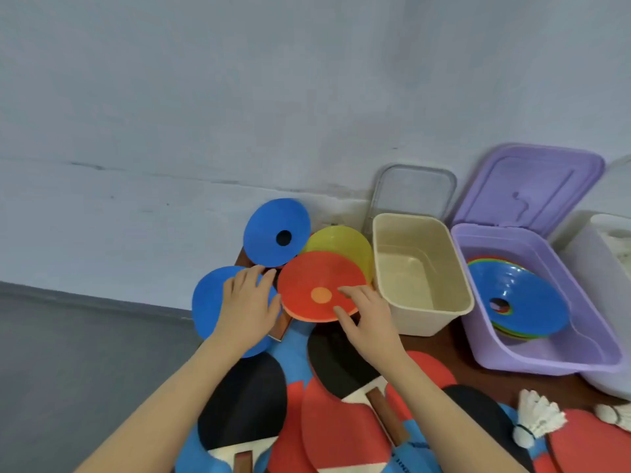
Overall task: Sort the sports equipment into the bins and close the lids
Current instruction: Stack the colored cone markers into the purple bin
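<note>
Looking down from the head camera, both hands are working the loose disc cones at the back of the tabletop [454, 349]. The right hand [367, 314] has thumb and fingertips spread over the near edge of the orange cone [317, 288], looks like a pinch on the rim to lift it, though I can't tell if it's fully gripped yet. The left hand [247, 302] lies flat and open on the blue cone [208, 302] at the left, holding nothing, probably just pinning it so the pile doesn't slide.

The orange one overlaps a yellow cone [345, 242], and another blue cone with a hole [273, 230] sits tilted behind them against the wall [239, 97]. So taking the top one first makes sense.

Just right of the cones is the beige bin [423, 268], with nothing visible inside and its clear lid [415, 189] propped up behind. Next over, the purple bin [532, 302] already has a nested stack of cones [519, 298] in it, lid [532, 186] standing open, so that's my guess for where the orange one goes. A whitish bin [601, 268] is cut off at the far right.

Closer in, several table tennis paddles [341, 425] lie overlapping, and two shuttlecocks [537, 419] sit near the right edge. Those are all unsorted, and no lids are closed, so there's plenty left.
</note>
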Demonstrator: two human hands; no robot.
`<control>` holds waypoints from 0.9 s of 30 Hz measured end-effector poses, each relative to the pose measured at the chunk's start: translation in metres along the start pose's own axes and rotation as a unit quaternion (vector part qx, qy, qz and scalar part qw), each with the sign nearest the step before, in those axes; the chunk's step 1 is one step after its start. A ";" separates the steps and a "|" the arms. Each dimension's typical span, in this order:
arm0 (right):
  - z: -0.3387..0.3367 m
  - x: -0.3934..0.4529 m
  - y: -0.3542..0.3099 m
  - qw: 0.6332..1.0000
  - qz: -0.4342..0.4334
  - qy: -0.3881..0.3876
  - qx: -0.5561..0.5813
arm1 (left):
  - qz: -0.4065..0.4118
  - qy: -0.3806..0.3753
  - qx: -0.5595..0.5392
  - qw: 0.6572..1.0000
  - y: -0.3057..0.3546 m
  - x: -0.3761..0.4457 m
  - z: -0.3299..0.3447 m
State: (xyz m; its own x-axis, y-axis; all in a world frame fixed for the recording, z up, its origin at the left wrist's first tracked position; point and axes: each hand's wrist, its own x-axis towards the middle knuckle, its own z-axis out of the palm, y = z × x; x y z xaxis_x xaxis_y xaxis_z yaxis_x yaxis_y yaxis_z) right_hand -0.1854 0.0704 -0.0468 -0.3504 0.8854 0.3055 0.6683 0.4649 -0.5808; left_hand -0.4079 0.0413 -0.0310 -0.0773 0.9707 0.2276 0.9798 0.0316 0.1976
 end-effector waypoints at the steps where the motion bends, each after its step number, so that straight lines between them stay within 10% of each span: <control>1: 0.012 -0.001 -0.009 1.000 -0.002 -0.006 -0.008 | -0.036 -0.014 -0.001 0.999 -0.016 -0.005 0.001; 8: 0.087 0.011 -0.061 0.995 -0.047 -0.088 0.003 | -0.210 -0.098 -0.014 0.973 -0.101 -0.037 0.013; 17: 0.165 0.042 -0.083 0.971 -0.022 -0.227 -0.064 | -0.192 -0.066 -0.296 0.933 -0.129 -0.037 0.023; 27: 0.166 0.026 -0.093 0.991 -0.035 -0.128 0.031 | -0.183 0.016 -0.358 0.916 -0.130 -0.061 0.001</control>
State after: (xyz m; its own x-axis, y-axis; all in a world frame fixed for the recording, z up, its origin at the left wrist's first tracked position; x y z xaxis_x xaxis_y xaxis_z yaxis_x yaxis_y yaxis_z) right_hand -0.3655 0.0498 -0.1101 -0.5541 0.8187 0.1507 0.5972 0.5170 -0.6132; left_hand -0.5299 -0.0213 -0.0716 -0.3920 0.9188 0.0469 0.5170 0.1778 0.8373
